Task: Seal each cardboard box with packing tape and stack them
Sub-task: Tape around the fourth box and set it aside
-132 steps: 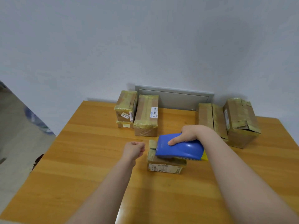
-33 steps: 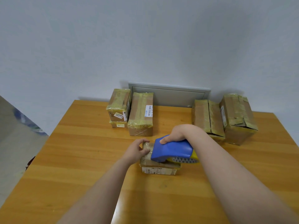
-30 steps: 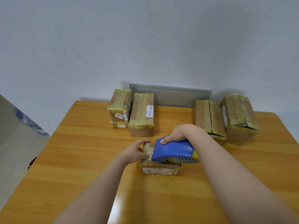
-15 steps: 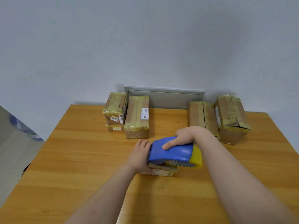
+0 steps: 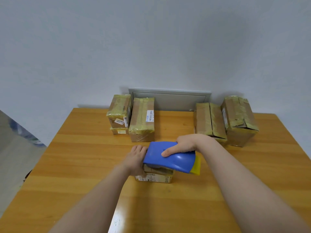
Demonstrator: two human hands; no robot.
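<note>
Tabletop [image 5: 75, 165]: left hand [image 5: 136, 161] grips box [image 5: 154, 178] edge, right hand [image 5: 184, 145] dispenser [image 5: 175, 161], seemingly atop.

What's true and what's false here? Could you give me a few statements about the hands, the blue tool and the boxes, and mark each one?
1. The right hand grips the blue tape dispenser. True.
2. The left hand lies flat on bare wood, away from every box. False: it holds the left end of the small box.
3. The dispenser lies on the table beside the small box. False: it is held over the top of that box.
4. Taped boxes stand near the table's far edge. True.
</note>
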